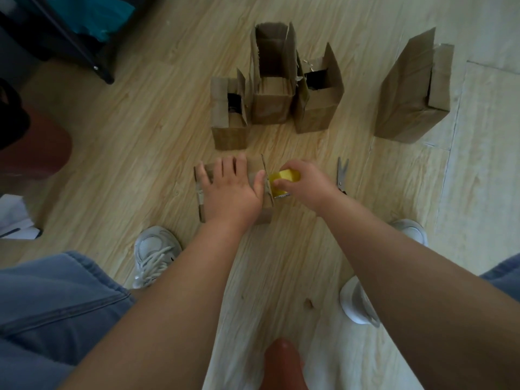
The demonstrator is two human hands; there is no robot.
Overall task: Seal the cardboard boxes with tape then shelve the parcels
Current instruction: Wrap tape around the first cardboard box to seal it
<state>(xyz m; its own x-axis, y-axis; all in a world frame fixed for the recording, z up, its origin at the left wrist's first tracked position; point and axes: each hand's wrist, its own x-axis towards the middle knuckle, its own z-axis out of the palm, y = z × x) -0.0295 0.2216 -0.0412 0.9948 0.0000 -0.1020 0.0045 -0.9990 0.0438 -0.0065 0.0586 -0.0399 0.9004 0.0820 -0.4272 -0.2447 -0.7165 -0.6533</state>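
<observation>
A small cardboard box lies on the wooden floor in front of me. My left hand presses flat on its top with fingers spread. My right hand grips a yellow tape roll right at the box's right edge. Behind it stand several open cardboard boxes: a short one, a tall one, another and a larger one at the right, all with flaps up.
Scissors lie on the floor just right of my right hand. My white shoes flank the box. A dark shelf frame stands at the top left, a dark red object at the left.
</observation>
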